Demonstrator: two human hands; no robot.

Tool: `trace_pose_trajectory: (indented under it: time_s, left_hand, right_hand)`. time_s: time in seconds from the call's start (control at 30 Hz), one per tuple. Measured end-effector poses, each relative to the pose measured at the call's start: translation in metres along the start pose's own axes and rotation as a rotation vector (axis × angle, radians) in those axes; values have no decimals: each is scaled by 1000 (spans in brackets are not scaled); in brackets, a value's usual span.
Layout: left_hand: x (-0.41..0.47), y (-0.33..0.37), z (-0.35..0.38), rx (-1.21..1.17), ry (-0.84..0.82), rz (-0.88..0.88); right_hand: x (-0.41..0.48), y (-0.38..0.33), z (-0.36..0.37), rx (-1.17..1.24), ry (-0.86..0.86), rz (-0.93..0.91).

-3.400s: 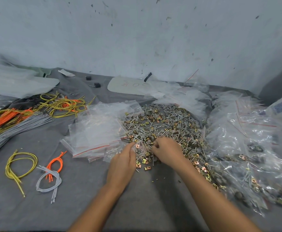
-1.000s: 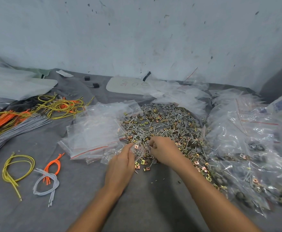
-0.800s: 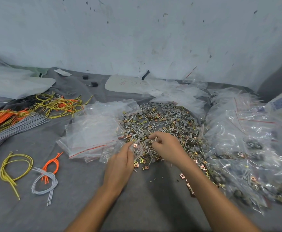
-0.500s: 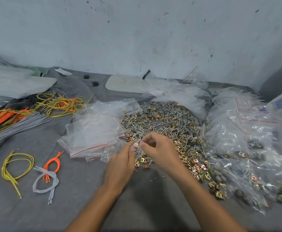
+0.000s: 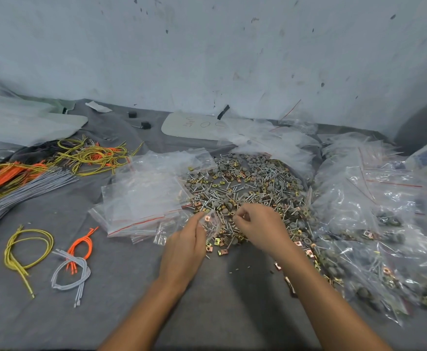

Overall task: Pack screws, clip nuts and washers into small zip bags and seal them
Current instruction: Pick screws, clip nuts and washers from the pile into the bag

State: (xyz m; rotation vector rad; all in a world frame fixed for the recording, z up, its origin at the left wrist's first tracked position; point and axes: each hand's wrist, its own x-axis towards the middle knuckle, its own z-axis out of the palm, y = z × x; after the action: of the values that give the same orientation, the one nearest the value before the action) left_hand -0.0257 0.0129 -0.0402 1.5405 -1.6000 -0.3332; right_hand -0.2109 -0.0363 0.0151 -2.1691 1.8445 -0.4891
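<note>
left hand [image 5: 184, 247] pinches zip bag [image 5: 212, 224] | right hand [image 5: 260, 226] curled beside it, contents unclear

My feed: grey worktop [image 5: 131, 312], clear red-striped zip bags [image 5: 144, 198], silver screws [image 5: 235, 196], brass-gold clip nuts [image 5: 218, 240], yellow/orange/grey wire loops [image 5: 27, 247].

A grey cloth [image 5: 106, 312] covers the table beneath a speckled whitish wall [image 5: 207, 46]. On its left lie a yellow wire loop [image 5: 22, 274], an orange wire loop [image 5: 79, 245], a small grey wire bundle [image 5: 66, 257], long grey wires [image 5: 30, 186] and tangled yellow-orange wires [image 5: 90, 157]. A white rounded board with red writing [image 5: 189, 127] lies by the wall.
</note>
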Motion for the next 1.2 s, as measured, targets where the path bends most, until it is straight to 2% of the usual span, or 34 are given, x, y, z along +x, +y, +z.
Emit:
trace_pose_trajectory:
  time_s: [0.17,0.37,0.7,0.8,0.93,1.2]
  left_hand:
    - [0,0,0,-11,-10,-13]
    - [0,2,-1,-2,-2,-6]
    - [0,4,-2,5,-6,5]
    - [0,3,-2,6,-2,4]
    - [0,3,-1,9,-6,1]
    - [1,4,-2,17,-12,-2]
  right_hand:
    - [-1,-3,9,-125,-120,18]
    - [-5,-12,15,-252,-121,-2]
    - [-12,-7,13,-211,-126,37]
    - [-20,-5,6,-89,-66,36]
    - [-35,-16,-3,158,-11,-75]
    - [-30,-52,18,-82,35,-141]
